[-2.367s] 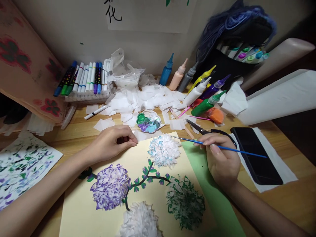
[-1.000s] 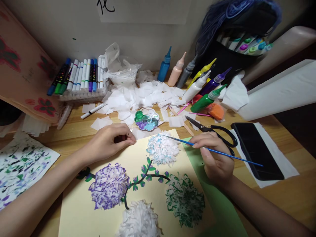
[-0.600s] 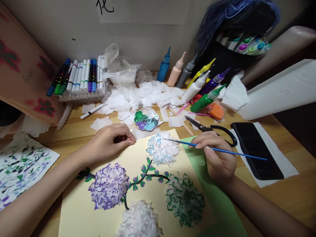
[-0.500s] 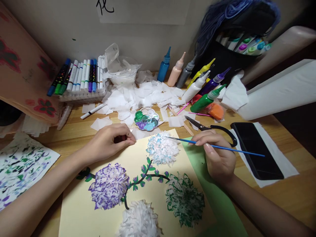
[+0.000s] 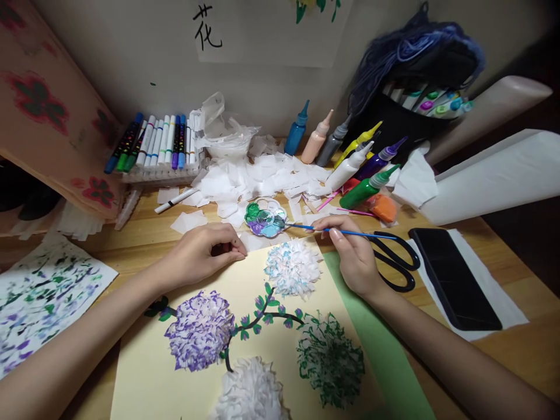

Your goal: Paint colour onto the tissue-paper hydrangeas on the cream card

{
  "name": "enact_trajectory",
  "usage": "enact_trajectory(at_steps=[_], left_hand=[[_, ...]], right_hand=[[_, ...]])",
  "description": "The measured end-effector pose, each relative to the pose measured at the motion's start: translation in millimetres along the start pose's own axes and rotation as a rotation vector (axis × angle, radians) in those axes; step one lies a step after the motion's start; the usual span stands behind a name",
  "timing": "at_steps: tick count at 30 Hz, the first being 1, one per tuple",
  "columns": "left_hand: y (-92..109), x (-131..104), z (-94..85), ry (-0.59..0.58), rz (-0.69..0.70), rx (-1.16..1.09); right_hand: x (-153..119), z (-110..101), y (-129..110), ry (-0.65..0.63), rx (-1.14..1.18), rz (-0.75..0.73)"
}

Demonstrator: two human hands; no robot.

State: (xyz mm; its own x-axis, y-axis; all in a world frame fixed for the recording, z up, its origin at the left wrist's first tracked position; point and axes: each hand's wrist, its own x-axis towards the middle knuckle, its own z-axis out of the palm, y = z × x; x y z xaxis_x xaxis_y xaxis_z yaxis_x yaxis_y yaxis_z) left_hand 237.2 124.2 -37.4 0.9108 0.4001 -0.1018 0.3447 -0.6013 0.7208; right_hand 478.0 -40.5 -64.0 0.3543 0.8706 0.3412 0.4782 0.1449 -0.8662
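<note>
Nearest: an all-white ruffled tissue-paper flower (image 5: 251, 391), cut off by the lower edge of view. It is mounted on a rectangular cream sheet of card (image 5: 144, 373). A little farther up, a purple-edged ruffled paper flower (image 5: 199, 331) is set to the left and a dark-green-edged ruffled paper flower (image 5: 331, 360) to the right, with a painted black branch with green leaves (image 5: 251, 322) between. At the sheet's top, a pale-blue-tinted white ruffled paper flower (image 5: 292, 268); colour is seen mainly on its left side.

Left hand (image 5: 212, 251): rested at the sheet's upper edge, fingers curled toward the thumb; whether the card is pinched or merely pressed cannot be told. Right hand (image 5: 352, 256): a slim blue-handled paintbrush (image 5: 301, 226) is gripped between thumb and fingers, handle nearly level.

Beyond the tinted flower: a flower-shaped plastic palette (image 5: 275, 205). The brush tip is held at its right side, near light-blue paint; contact is not certain. Step judged to be paint loading. Best done lightly: only the tip wetted, excess wiped on the rim, neighbouring purple avoided. Thin paper would probably be flattened by an overloaded brush. The card should be kept steady.

Farther: loose white paper scraps (image 5: 262, 175); behind, a blue plastic squeeze bottle (image 5: 296, 134).
</note>
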Motion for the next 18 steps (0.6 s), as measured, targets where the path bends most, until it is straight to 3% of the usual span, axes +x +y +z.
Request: enact_trajectory(at_steps=[18], left_hand=[[1.5, 0.9, -1.2, -0.011, 0.007, -0.011]], right_hand=[[-1.4, -0.9, 0.8, -0.037, 0.007, 0.004]])
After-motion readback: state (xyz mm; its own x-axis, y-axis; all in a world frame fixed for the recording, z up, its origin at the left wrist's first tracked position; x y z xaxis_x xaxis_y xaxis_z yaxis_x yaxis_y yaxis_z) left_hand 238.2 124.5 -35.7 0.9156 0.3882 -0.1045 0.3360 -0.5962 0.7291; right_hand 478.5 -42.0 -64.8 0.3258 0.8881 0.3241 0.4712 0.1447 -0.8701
